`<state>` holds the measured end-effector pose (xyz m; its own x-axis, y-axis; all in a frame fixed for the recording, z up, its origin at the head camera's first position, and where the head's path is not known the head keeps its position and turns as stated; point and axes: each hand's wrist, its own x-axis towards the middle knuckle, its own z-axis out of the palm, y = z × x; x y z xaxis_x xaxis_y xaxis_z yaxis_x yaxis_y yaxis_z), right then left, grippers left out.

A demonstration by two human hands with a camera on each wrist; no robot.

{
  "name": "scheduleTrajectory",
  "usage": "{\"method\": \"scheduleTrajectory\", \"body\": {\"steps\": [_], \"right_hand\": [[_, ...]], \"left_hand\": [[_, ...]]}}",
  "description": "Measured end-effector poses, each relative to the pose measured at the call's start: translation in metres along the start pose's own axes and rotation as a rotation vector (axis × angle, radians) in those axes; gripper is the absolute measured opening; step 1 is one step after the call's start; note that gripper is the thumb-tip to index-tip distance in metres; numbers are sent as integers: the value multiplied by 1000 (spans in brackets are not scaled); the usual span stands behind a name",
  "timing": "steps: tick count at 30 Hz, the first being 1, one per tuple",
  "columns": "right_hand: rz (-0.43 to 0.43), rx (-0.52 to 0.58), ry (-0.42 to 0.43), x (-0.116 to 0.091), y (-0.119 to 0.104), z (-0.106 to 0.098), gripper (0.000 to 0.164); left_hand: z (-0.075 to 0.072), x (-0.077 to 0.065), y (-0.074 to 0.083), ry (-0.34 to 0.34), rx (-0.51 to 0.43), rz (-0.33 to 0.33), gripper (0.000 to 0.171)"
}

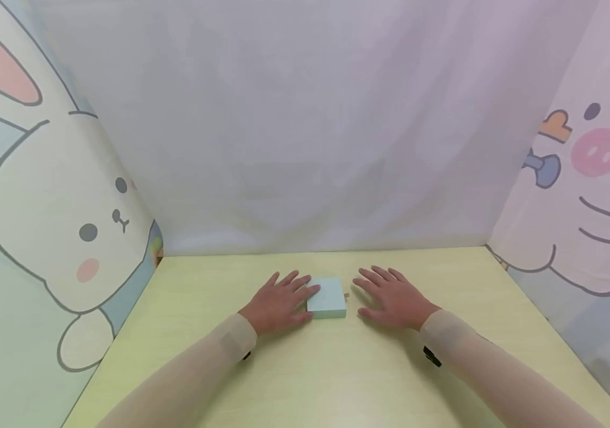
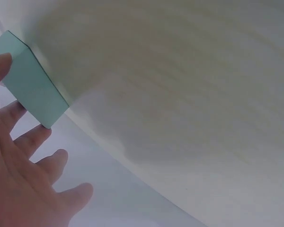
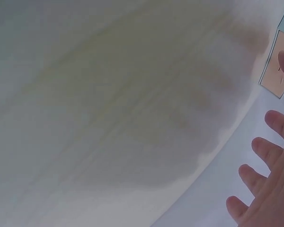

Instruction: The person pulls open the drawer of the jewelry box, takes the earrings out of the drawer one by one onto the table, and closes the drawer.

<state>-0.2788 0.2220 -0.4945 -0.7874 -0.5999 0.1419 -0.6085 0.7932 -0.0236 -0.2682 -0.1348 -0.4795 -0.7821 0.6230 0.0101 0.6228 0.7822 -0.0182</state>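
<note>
The box is showing mint, with peach on one side. The bench is looking pale yellow, the sleeves cream. A pink-cheeked rabbit is decorating the left cloth.

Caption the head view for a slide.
Left hand touches a pale blue box on the table; right hand beside it, not touching.

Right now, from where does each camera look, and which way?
Head: on the person's head, facing forward and down at the table; left grip, right grip and both sleeves show.
Left wrist: worn there, facing the light-blue box; left grip shows.
Right wrist: worn there, facing across the table; right grip shows.
Head and left wrist share the box and left grip.
</note>
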Motion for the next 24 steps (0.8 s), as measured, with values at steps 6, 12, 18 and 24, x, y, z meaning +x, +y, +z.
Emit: {"method": "scheduleTrajectory", "body": {"steps": [6,12,18,24], "right_hand": [[-7,-16,-1,5,-4,-3,67],[-3,-18,-9,7,-7,-4,64],[-7,-38,-6,12,-9,-3,60],[-14,-43,18,15,-10,1,50]], "left_hand": [[-2,0,1,-15,-13,-10,68],[-1,1,1,-23,-11,-12,68],[-2,1,1,-30,-5,-17,69],[-4,1,1,-29,1,-15,68]]}}
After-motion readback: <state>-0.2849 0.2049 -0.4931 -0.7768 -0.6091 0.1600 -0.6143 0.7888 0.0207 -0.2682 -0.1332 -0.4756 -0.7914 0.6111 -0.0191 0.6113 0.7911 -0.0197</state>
